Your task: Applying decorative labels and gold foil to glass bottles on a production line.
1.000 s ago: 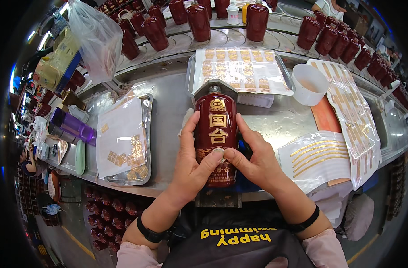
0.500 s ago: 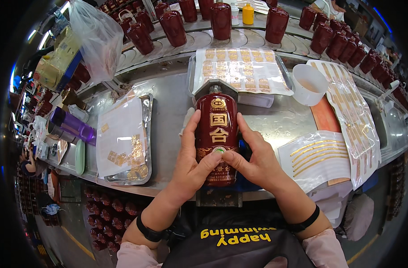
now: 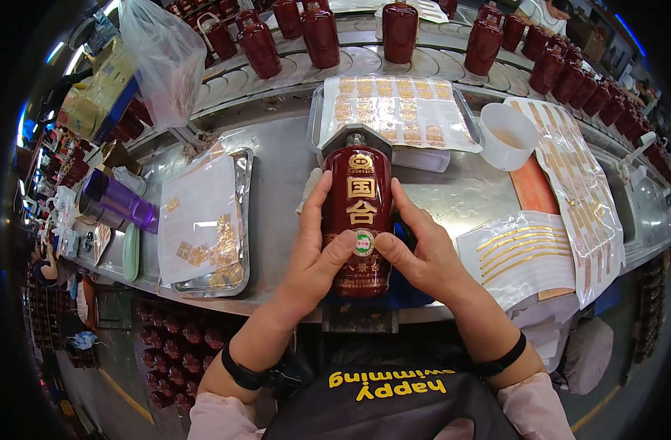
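Clock taken from the held bottle. Nearest, at 6, a black apron with yellow lettering is worn; black bands are seen on both wrists. Dark red bottle with gold lettering is set at centre by the bench edge, neck toward 12, neck end framed by a grey angular holder. Bottle is grasped by both hands: one side by the left hand at 8, the other by the right hand at 4, fingers laid along the flanks. Thumbs are placed on either side of a round green-and-white sticker, seen between them. At 9, a metal tray is topped by a white sheet with gold pieces; farther out, a purple bottle is seen. Between 3 and 4, a sheet of curved gold strips is laid; at 3, a longer sheet. At 2, a white cup is placed. Toward 1, gold pieces on a sheet are laid over a second tray. Beyond, from 11 to 2, a conveyor is lined with more dark red bottles
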Available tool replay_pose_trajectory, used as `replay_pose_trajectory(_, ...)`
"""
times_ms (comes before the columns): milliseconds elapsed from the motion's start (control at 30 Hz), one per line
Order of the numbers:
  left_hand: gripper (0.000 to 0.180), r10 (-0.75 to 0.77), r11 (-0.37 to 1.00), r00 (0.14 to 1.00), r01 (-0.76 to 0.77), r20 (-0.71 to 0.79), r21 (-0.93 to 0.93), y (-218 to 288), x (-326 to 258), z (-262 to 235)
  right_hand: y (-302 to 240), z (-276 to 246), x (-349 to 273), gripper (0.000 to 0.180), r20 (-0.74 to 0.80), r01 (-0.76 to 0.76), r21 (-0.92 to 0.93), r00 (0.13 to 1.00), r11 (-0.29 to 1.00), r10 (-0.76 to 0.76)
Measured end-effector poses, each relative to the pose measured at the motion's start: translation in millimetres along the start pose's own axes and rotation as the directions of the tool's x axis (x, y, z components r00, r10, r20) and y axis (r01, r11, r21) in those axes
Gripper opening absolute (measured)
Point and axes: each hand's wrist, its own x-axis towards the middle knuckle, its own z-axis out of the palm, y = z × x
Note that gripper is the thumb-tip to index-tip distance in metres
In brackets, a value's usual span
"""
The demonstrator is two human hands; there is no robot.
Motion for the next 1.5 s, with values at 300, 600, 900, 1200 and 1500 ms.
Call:
replay_pose_trajectory(300, 0.075, -0.004, 1.0, 1.0, 0.004, -0.012, -0.027, -1, 0, -1, -6, 1, 1, 0.091, 0.004, 0.008, -0.066, 1.0, 0.998, -0.008)
replay_pose_trajectory(600, 0.08, 0.002, 1.0, 0.999, -0.001, 0.035, -0.024, 4, -2, -1, 7, -4, -2, 0.07, -0.049, 0.06, -0.023, 0.997, 0.998, -0.061)
replay_pose_trajectory(900, 0.072, 0.003, 0.993, 0.998, 0.005, 0.06, -0.122, -5, -2, -7, -47, -20, 17, 0.022, 0.084, 0.168, -0.149, 0.984, 0.974, -0.157)
replay_pose_trajectory(1200, 0.076, -0.07, 0.96, 0.996, 0.083, 0.06, -0.266, -11, -6, -22, -34, -22, 8, 0.024, -0.134, 0.035, -0.098, 0.99, 0.995, -0.048)
replay_pose_trajectory(1500, 0.119, 0.092, 0.809, 0.95, -0.246, 0.3, 0.533, -15, -24, -46, -26, -18, -4, 0.023, -0.123, -0.188, 0.192, 0.969, 0.963, 0.214)
